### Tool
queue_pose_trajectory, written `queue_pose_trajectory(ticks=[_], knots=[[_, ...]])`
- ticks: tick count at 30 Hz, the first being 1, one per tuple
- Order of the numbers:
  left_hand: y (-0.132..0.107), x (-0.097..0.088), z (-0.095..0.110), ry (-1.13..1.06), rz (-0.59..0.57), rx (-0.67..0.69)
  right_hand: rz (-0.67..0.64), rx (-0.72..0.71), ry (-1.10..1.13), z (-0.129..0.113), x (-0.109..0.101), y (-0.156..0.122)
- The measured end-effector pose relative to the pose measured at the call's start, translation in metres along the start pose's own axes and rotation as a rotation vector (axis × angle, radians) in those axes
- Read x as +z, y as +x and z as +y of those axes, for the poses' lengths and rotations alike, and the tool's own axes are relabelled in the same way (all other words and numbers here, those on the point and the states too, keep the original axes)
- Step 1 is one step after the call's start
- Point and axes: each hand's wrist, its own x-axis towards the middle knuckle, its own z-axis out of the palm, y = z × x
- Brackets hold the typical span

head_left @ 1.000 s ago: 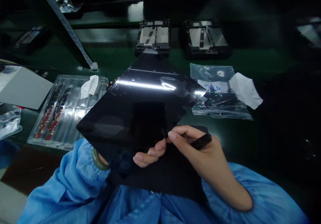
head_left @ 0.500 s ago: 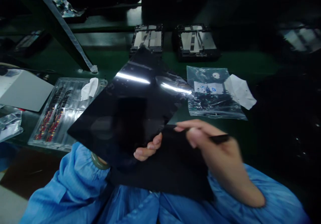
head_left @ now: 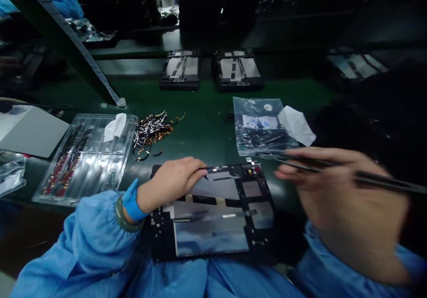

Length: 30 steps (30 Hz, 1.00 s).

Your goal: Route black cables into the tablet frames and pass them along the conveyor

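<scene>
An opened tablet (head_left: 213,235) lies in front of me on a dark pad, inner side up, showing silvery battery panels, dark tape strips and small boards. My left hand (head_left: 173,180) is closed over its upper left edge, fingertips at the top rim. My right hand (head_left: 340,204), blurred by motion, grips dark tweezers (head_left: 383,181) to the right of the tablet. The tweezers point left, their tips by the lower edge of a clear plastic bag (head_left: 256,135) that holds small dark parts and a handwritten label.
Left of the tablet are a pile of small cables (head_left: 151,131) and a clear tray (head_left: 100,169) with strips of parts. Two opened devices (head_left: 182,69) stand at the back. White paper (head_left: 296,124) lies by the bag. A slanted post (head_left: 83,49) rises at left.
The tablet has turned from its glossy face to its inner side and now lies lower. My left hand moved onto its upper edge. My right hand moved right, and the tweezers now show clearly.
</scene>
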Motion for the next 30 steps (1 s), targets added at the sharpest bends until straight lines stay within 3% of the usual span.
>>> queue_pose_trajectory(ticks=[2, 5, 9, 13, 18, 30], knots=[[-0.003, 0.007, 0.001, 0.041, 0.068, 0.02, -0.075, 0.045, 0.091, 0.003, 0.018, 0.003], [-0.008, 0.013, 0.001, 0.042, 0.211, 0.084, -0.2, 0.047, 0.05, 0.013, 0.038, 0.006], [-0.015, 0.016, -0.005, -0.116, 0.357, 0.209, -0.239, -0.029, -0.017, 0.026, 0.048, 0.008], [-0.02, 0.014, -0.01, -0.236, 0.321, 0.247, -0.33, -0.114, -0.11, 0.028, 0.049, 0.008], [-0.024, 0.011, -0.009, -0.213, 0.302, 0.279, -0.45, -0.166, -0.132, 0.029, 0.053, 0.008], [-0.024, 0.014, -0.011, -0.173, 0.331, 0.312, -0.471, -0.236, -0.173, 0.028, 0.052, 0.009]])
